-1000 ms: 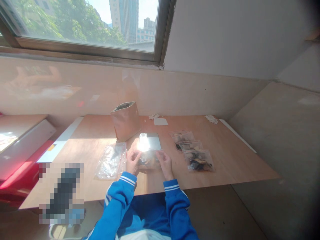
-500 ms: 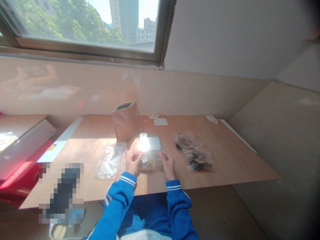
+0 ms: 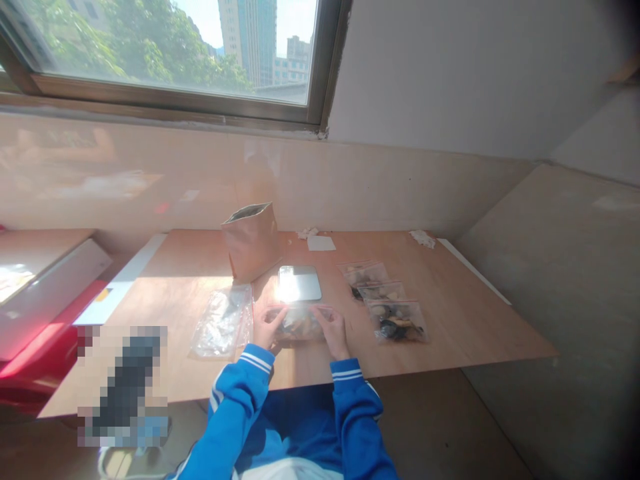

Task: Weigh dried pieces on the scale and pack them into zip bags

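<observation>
Between my hands a clear zip bag (image 3: 300, 325) with brownish pieces in it lies on the table, its zip edge towards the scale. My left hand (image 3: 269, 325) pinches that top edge left of its middle. My right hand (image 3: 333, 328) pinches the same edge right of its middle. Just beyond the bag sits a flat kitchen scale (image 3: 300, 283) with a shiny plate, bright with glare on its left. A stack of clear zip bags (image 3: 223, 323) lies left of my left hand. Filled zip bags (image 3: 397, 322) of dark and pale dried pieces overlap to the right.
An open brown paper bag (image 3: 251, 241) stands upright behind the scale. A white paper (image 3: 321, 243) and crumpled tissue (image 3: 423, 239) lie near the wall. The wooden table (image 3: 465, 313) ends close to my body; a pixelated dark patch covers its left front.
My right hand has slid left along the bag's top edge, closer to my left hand, which has shifted only slightly. Both keep their pinch on the bag.
</observation>
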{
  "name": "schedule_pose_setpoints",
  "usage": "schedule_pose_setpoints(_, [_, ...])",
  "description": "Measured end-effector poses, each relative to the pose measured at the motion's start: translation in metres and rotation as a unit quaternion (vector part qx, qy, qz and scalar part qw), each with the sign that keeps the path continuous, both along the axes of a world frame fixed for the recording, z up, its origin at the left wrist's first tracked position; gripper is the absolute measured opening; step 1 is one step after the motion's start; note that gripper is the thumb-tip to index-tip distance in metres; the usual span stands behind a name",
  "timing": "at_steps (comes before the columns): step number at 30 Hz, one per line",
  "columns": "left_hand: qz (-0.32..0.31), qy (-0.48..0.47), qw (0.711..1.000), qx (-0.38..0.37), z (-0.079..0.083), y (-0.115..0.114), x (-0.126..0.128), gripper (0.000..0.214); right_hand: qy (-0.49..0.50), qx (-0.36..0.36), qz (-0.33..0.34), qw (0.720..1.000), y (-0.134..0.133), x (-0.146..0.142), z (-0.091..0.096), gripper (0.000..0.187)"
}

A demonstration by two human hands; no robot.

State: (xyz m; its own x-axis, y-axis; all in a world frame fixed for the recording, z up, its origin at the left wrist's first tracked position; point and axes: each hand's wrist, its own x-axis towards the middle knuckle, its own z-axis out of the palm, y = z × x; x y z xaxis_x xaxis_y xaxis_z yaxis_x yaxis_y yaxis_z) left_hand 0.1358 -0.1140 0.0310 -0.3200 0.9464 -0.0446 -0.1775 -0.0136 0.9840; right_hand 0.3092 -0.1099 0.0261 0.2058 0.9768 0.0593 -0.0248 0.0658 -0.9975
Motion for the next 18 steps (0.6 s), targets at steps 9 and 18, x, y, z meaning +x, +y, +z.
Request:
schedule_pose_setpoints(9, [-0.035, -0.012, 0.999, -0.007, 0.0, 0.0, 0.001, 0.029, -0.001, -0.003, 0.039, 0.999, 0.0, 0.0, 0.003, 0.026])
schedule_pose_setpoints(18, [-0.021, -0.014, 1.0, -0.002, -0.003, -0.003, 0.011, 0.033, -0.033, 0.023, 0.028, 0.999, -0.005, -0.008, 0.014, 0.025])
